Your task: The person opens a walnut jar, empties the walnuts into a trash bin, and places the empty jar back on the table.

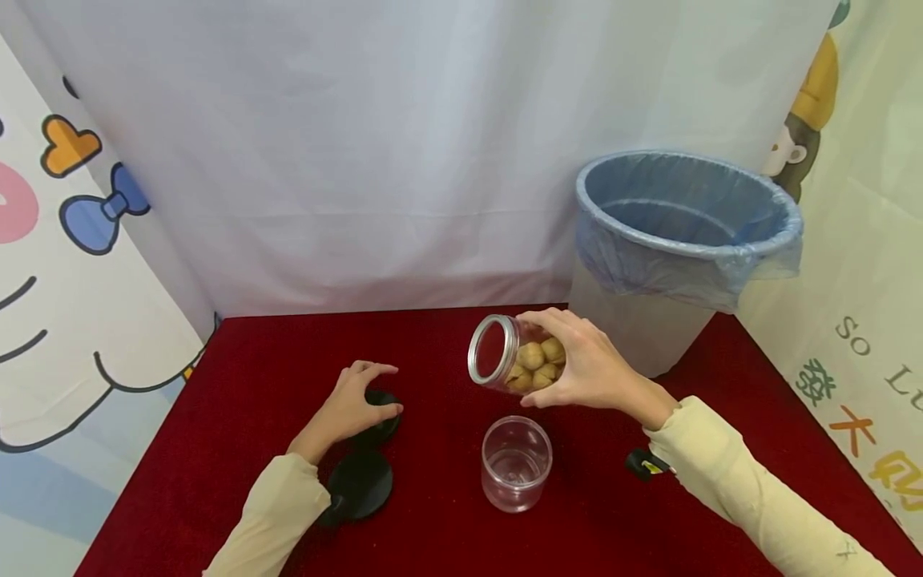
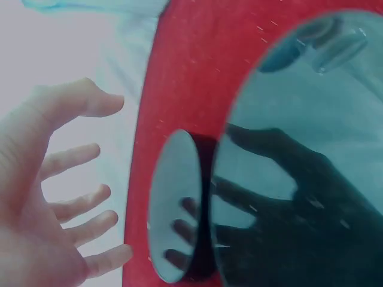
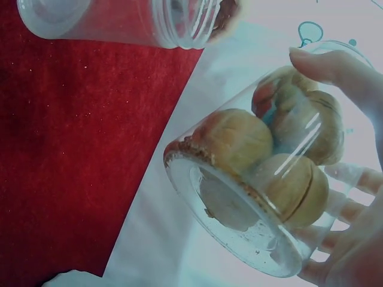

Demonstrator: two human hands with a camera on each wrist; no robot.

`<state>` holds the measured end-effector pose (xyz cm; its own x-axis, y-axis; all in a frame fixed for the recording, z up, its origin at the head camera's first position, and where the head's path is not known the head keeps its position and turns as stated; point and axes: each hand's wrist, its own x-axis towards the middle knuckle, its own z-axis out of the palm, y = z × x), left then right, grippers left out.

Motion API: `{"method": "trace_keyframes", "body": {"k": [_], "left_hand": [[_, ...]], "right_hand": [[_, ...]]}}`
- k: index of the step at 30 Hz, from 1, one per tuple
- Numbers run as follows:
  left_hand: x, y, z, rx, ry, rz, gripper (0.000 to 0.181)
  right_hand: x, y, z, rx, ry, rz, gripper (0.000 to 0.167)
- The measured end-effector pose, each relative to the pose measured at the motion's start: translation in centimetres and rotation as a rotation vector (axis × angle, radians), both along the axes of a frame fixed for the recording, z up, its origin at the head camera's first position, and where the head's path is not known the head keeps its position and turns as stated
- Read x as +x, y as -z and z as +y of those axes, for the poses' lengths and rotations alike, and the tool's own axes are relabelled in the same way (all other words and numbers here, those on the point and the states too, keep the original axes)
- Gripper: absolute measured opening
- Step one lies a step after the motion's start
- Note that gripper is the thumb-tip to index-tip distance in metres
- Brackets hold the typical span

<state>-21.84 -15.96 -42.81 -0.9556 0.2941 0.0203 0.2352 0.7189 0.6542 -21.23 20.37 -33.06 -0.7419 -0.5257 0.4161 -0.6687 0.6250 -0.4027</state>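
Note:
My right hand (image 1: 584,361) grips a clear jar (image 3: 287,251) with a silver rim, its thumb on one side and its fingers on the other. Several walnuts (image 3: 236,140) lie inside this jar, which is tipped with its mouth facing left in the head view. Below it a second clear jar (image 1: 515,469) stands upright on the red cloth; no walnuts show inside. To the left, my left hand (image 1: 349,409) hovers with fingers apart, over a dark glossy disc (image 2: 173,206). A second dark disc (image 1: 364,485) lies nearer to me; both mirror the hand in the left wrist view.
A red cloth (image 1: 433,529) covers the table. A large bin (image 1: 627,320) with a blue liner (image 1: 620,256) stands at the back right. White curtain (image 1: 360,160) hangs behind, and printed panels (image 1: 865,280) close off both sides.

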Motion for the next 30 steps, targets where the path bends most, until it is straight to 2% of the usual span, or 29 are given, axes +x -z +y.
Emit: {"method": "trace_keyframes", "body": {"k": [7, 12, 18, 24, 30], "left_hand": [[-0.6, -1.5, 1.1, 0.063, 0.032, 0.054, 0.058], [-1.1, -2.4, 1.9, 0.116, 0.027, 0.093, 0.057], [-1.7, -3.5, 2.8, 0.155, 0.035, 0.11, 0.058], [-2.1, -4.4, 3.8, 0.21, 0.07, 0.174, 0.058], [-2.6, -5.3, 4.9, 0.267, 0.071, 0.226, 0.056]], "right_hand": [[0.0, -0.7, 0.7, -0.046, 0.01, -0.042, 0.093], [0.1, -1.2, 1.3, -0.06, 0.022, -0.052, 0.092], [0.2, -1.9, 2.2, -0.059, 0.042, -0.033, 0.091], [0.5, -2.6, 3.1, -0.06, 0.045, -0.002, 0.09], [0.7, -2.9, 4.0, -0.061, 0.055, 0.017, 0.09]]}}
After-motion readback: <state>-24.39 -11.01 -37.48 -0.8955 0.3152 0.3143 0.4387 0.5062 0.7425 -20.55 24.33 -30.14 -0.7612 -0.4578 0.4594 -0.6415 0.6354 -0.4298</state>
